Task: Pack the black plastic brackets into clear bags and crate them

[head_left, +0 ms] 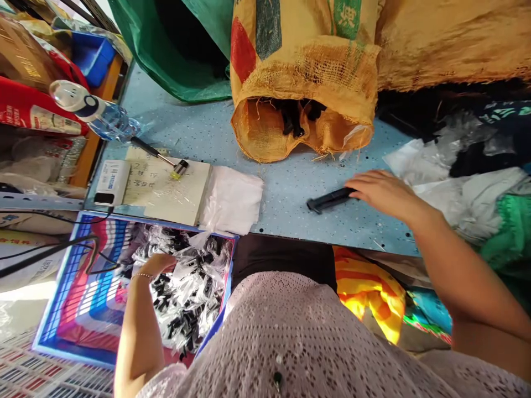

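Observation:
My right hand (377, 190) is over the right part of the blue speckled table (286, 204), its fingers closed on one end of a black elongated part (329, 200). My left hand (160, 265) reaches down into the blue basket (56, 309), among black pieces in clear plastic wrapping (186, 298); its fingertips are hard to make out. A woven orange sack (307, 72) lies open toward me, with black pieces inside. Stacked white plastic bags (232, 199) lie at the table's front edge, to the left of the black part.
A notepad (166, 193) bears a small tool (151, 149). Beside it are a white device (113, 179) and a water bottle (99, 113). A green sack (166, 66) stands behind. Clear plastic and dark items (468, 138) pile up at right. Cables cross the basket's left side.

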Demonstrator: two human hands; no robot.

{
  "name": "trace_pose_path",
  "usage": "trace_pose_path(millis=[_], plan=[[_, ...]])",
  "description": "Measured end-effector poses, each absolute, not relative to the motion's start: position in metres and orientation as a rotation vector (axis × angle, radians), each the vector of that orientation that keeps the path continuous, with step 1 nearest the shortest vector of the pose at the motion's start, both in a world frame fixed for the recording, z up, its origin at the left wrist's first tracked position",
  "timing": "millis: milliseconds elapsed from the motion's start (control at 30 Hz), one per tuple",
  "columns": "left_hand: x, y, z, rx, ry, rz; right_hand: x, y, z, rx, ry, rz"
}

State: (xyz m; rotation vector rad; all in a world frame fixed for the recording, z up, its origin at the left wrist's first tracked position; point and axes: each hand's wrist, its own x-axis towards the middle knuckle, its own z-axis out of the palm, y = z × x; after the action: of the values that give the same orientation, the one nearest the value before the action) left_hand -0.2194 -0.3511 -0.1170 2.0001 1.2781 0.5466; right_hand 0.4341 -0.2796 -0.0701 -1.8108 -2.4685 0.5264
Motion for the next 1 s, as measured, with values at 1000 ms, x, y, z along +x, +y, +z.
trace_pose_path(millis=[1000], plan=[[-0.019, -0.27, -0.099, 1.541, 1.525, 0.97, 0.197, -0.273, -0.096, -0.894, -0.543, 2.113]])
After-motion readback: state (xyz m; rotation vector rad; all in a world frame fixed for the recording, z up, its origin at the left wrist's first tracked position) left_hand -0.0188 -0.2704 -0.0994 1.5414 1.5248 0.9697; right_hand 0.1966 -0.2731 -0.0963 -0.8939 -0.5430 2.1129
